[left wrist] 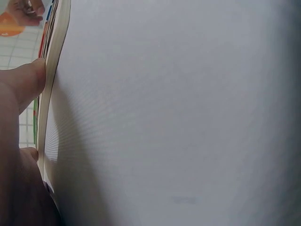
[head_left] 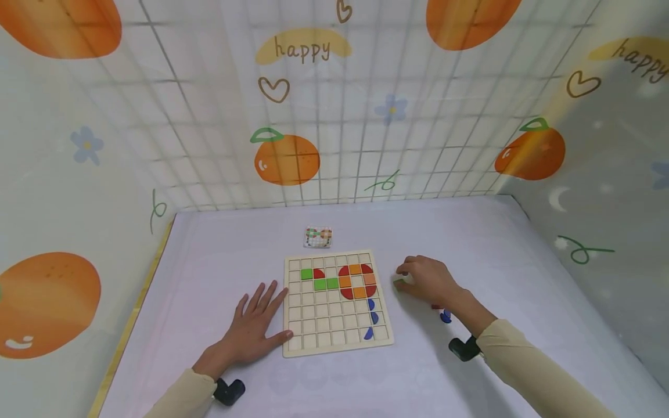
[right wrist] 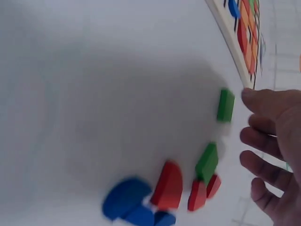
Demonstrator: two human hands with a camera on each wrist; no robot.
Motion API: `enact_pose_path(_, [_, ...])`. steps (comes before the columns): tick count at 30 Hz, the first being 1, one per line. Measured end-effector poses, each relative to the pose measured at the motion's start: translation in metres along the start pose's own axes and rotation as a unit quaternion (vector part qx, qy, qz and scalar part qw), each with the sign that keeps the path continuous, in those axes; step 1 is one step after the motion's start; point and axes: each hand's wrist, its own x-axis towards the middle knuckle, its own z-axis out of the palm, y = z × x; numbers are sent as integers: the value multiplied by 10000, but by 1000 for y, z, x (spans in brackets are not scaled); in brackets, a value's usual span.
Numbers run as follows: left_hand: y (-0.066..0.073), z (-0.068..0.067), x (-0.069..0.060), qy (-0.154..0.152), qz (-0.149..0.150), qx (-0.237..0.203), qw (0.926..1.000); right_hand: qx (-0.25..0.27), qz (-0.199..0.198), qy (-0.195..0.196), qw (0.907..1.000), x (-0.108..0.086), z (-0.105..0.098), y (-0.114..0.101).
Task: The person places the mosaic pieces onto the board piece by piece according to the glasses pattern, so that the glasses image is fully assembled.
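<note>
My left hand (head_left: 254, 328) lies spread on the table, its thumb and a fingertip touching the left edge of a wooden grid board (head_left: 308, 326). On the board are green squares (head_left: 320, 284), a ring of red and orange pieces (head_left: 345, 281), and blue rounded pieces (head_left: 374, 317) down the right side. To the board's right hovers my right hand (head_left: 431, 280), thumb and fingers apart. Close by its thumb, a green block (right wrist: 225, 105) rests on the table. A second green block (right wrist: 207, 162) lies beside red pieces (right wrist: 168, 186). No piece shows between the right fingers.
A small pattern card (head_left: 318, 237) lies behind the board. Blue pieces (right wrist: 126, 197) are grouped near the red ones, partly hidden by the right arm in the head view. A printed curtain (head_left: 334, 128) encloses the white table (head_left: 235, 244) at the back and sides.
</note>
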Motion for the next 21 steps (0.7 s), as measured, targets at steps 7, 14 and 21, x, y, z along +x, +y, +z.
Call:
enact_pose_path(7, [-1,-1,0,-108,-47,60,9999,88,100,-265,9996,-10,-10,14])
enact_pose_path(14, [-3,4,1,-107,-37,129,9999,82,253,-621,9977,-18,-16,25])
enact_pose_path(21, [0,0,0,-58,-14,74,10000,32,904,-251,9956,-22,-12,42])
